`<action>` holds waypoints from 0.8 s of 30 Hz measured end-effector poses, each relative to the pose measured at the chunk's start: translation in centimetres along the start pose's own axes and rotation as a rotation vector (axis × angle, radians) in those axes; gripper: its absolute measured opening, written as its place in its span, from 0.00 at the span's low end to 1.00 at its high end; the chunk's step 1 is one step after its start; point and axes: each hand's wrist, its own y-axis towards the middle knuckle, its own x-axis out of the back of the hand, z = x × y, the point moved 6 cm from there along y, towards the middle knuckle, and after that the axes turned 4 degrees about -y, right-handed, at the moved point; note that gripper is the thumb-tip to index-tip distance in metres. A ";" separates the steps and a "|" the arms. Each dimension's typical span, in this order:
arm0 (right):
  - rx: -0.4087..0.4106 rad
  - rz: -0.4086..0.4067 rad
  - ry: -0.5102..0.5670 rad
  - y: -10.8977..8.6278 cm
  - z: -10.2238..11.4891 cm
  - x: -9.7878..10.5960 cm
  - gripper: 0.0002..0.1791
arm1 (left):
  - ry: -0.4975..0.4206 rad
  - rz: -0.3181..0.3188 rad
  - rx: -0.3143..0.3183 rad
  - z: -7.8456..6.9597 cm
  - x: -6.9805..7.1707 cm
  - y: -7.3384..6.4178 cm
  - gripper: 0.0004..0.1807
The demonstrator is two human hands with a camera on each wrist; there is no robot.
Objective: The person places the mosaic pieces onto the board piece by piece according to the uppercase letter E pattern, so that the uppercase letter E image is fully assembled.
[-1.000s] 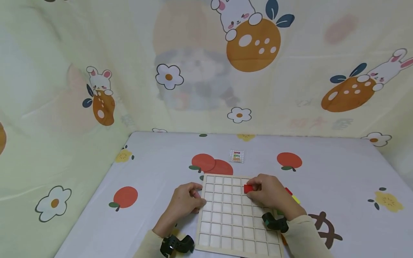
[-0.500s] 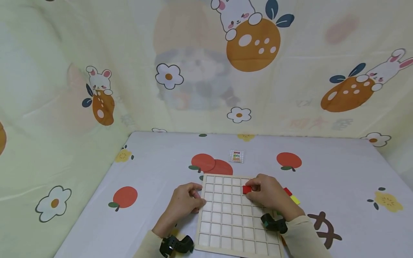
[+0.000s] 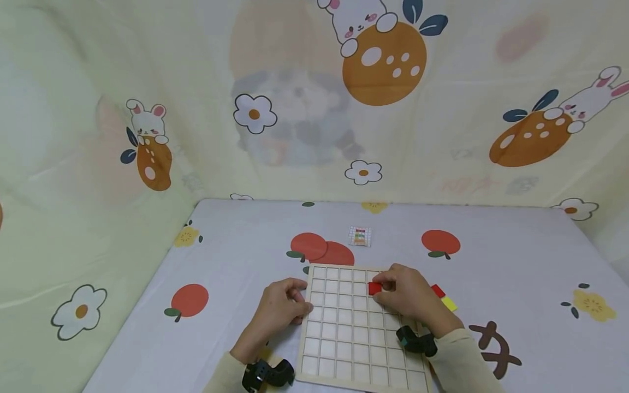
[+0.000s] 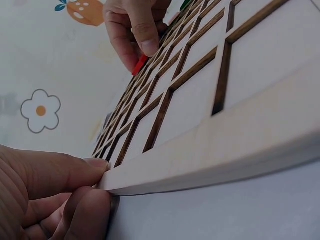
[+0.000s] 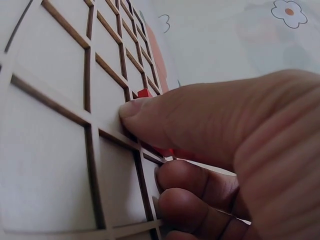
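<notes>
A wooden grid board [image 3: 346, 332] with pale square cells lies on the table. My left hand [image 3: 277, 303] holds its left edge; in the left wrist view the thumb and curled fingers meet at the frame's rim [image 4: 210, 142]. Over the upper right cells, my right hand [image 3: 413, 295] pinches a small red square tile [image 3: 374, 289] between thumb and fingers. From the left wrist this red tile [image 4: 139, 65] appears slightly tilted against the grid. In the right wrist view the thumb covers most of it.
Beyond the right forearm lie another red tile [image 3: 438, 291] and a yellow tile [image 3: 449, 303], partly screened by the arm. A small card with a coloured grid pattern [image 3: 360, 236] lies behind the board. A fruit-print cloth [image 3: 236, 234] covers the table; patterned curtain [image 3: 295, 180] hangs behind.
My right hand has shifted the red tile slightly left over the upper right cells. The left hand keeps its hold on the board's edge.
</notes>
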 end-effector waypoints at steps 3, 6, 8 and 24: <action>-0.002 0.006 0.006 0.1 -0.1 -0.1 0.17 | 0.001 0.001 0.004 0.0 0.0 0.0 0.24; 0.000 0.003 0.004 0.1 -0.1 -0.1 0.17 | -0.003 0.003 0.001 0.1 0.1 0.0 0.24; 0.002 -0.002 0.001 0.1 -0.1 0.0 0.17 | -0.007 0.004 -0.001 0.0 0.0 0.0 0.24; -0.014 -0.003 -0.001 0.1 0.1 0.4 0.16 | -0.016 0.008 0.002 -0.4 -0.1 0.0 0.25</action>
